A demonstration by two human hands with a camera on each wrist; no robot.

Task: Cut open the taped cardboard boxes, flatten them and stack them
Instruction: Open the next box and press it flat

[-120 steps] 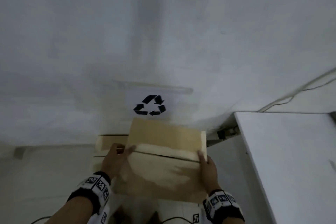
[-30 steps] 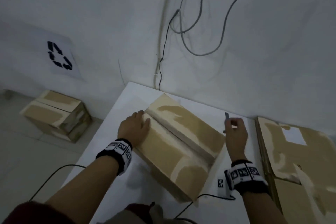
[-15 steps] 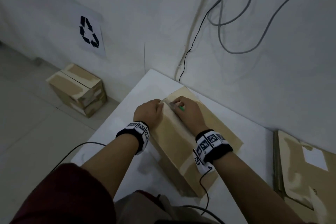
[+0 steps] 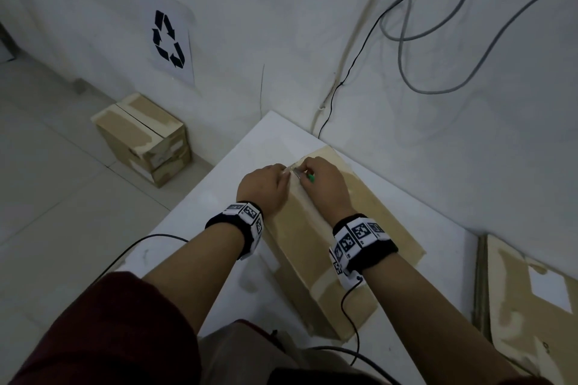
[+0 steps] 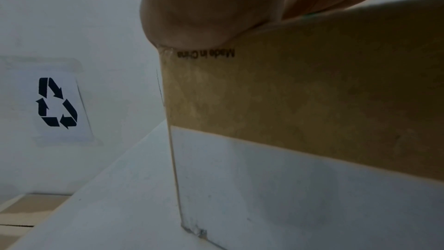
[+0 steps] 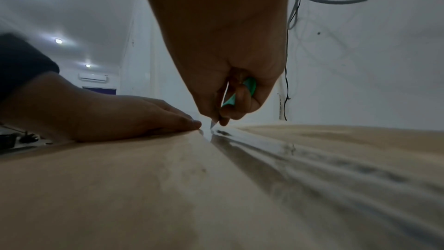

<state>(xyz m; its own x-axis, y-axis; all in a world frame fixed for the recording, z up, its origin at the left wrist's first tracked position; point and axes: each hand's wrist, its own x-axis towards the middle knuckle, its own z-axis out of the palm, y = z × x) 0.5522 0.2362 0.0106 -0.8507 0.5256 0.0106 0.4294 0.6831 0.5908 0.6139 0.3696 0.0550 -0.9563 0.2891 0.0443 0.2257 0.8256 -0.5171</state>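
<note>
A taped cardboard box [image 4: 300, 247] lies on the white table [image 4: 194, 247], its clear-taped centre seam [image 6: 252, 140] running away from me. My left hand [image 4: 266, 187] rests flat on the box's top at its far left corner, fingers straight [image 6: 168, 119]. My right hand [image 4: 322, 184] grips a green-handled cutter [image 6: 240, 92], whose blade tip touches the seam at the box's far end, right beside the left fingertips. In the left wrist view the left palm [image 5: 204, 16] presses on the box's top edge above the "Made in China" print [image 5: 206, 53].
Flattened cardboard [image 4: 525, 291] lies stacked at the table's right end. Two more taped boxes [image 4: 144, 137] stand stacked on the floor under a recycling sign [image 4: 169, 39]. Cables [image 4: 406, 50] hang on the wall behind the table. A wire [image 4: 350, 306] runs from my right wristband.
I carried the box from the floor pile to the table. Over the last second my right hand brought the cutter from the box's right side to the far end of the seam.
</note>
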